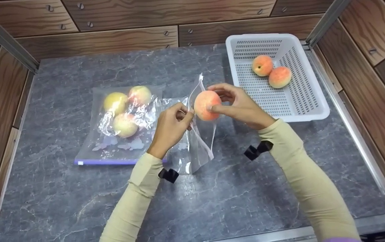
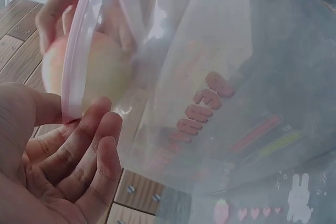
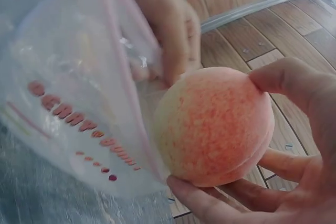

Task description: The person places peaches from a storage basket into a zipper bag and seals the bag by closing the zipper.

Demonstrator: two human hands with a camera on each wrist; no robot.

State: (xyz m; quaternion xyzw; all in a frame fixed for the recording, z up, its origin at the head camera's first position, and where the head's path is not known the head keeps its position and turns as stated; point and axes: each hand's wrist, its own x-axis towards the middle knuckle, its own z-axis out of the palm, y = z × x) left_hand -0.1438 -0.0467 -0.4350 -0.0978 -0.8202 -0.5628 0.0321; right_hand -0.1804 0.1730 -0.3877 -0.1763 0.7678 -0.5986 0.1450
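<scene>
My right hand (image 1: 241, 106) grips an orange-pink peach (image 1: 207, 105) between thumb and fingers, right at the mouth of a clear zip bag (image 1: 199, 151). The bag's mouth gapes toward the right, with a white slider at its far end. My left hand (image 1: 175, 126) pinches the near lip of this bag between thumb and fingers. In the left wrist view the peach (image 2: 89, 66) shows partly through the pink-edged plastic. Red lettering and a white rabbit print mark the bag (image 2: 210, 129). From the right wrist view, the peach (image 3: 215, 127) sits beside the bag's pink rim.
To the left lies a zip bag with a purple zipper (image 1: 111, 162), flat on the grey marbled table (image 1: 61, 191), with three peaches (image 1: 125, 125) inside. A white slatted basket (image 1: 313, 90) stands at the back right, holding two peaches (image 1: 279, 77). Wood-patterned panels (image 1: 121, 43) surround the table.
</scene>
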